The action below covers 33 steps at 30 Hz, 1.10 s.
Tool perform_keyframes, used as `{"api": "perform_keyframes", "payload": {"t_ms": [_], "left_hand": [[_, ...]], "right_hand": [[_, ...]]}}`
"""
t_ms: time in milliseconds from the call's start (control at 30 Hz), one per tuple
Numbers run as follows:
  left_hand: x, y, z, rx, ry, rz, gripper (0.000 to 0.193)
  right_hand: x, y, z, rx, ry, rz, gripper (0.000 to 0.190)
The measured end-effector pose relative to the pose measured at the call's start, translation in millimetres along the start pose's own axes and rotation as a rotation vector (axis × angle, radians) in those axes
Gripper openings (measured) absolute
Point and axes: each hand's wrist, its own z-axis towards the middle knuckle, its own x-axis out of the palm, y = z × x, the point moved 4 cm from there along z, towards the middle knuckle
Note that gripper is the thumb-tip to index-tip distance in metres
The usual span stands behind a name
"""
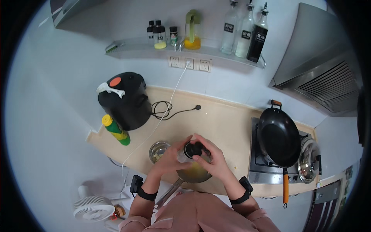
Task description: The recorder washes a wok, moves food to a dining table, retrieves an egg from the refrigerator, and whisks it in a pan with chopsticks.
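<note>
My left hand (172, 159) is wrapped around a small clear jar (182, 156) with a black top, tilted above a frying pan. On the other side, my right hand (214, 161) has its thumb and fingers at the black lid (191, 150). Whether the lid is loose from the jar cannot be seen. Below both hands lies the metal frying pan (192, 178) with something yellow in it, partly hidden by my hands; its handle points toward me. A steel bowl (151, 153) holding pale pieces stands just left of my left hand.
A black electric cooker (126, 107) and a green bottle with a yellow cap (116, 129) stand at left. A white cable (162, 121) crosses the counter (223, 130). At right, a wok (278, 136) sits on the gas stove (263, 177) beside a glass lid (308, 161).
</note>
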Motion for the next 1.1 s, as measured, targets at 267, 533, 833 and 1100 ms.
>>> {"api": "perform_keyframes", "payload": {"t_ms": [267, 533, 833, 1100], "left_hand": [[-57.3, -30.7, 97.7, 0.249, -0.253, -0.218, 0.081], [-124.2, -93.0, 272.8, 0.457, -0.754, -0.083, 0.070], [-100.7, -98.3, 352.7, 0.417, -0.943, 0.225, 0.067], [-97.6, -69.3, 356.5, 0.409, -0.908, 0.243, 0.056]], "right_hand": [[-42.3, -28.4, -28.0, -0.064, -0.591, 0.382, 0.048], [-33.3, -56.1, -74.8, 0.070, -0.803, 0.349, 0.033], [-29.7, -81.1, -87.6, 0.143, -0.726, 0.396, 0.037], [-33.9, -95.9, -84.5, 0.218, -0.563, -0.143, 0.025]]}}
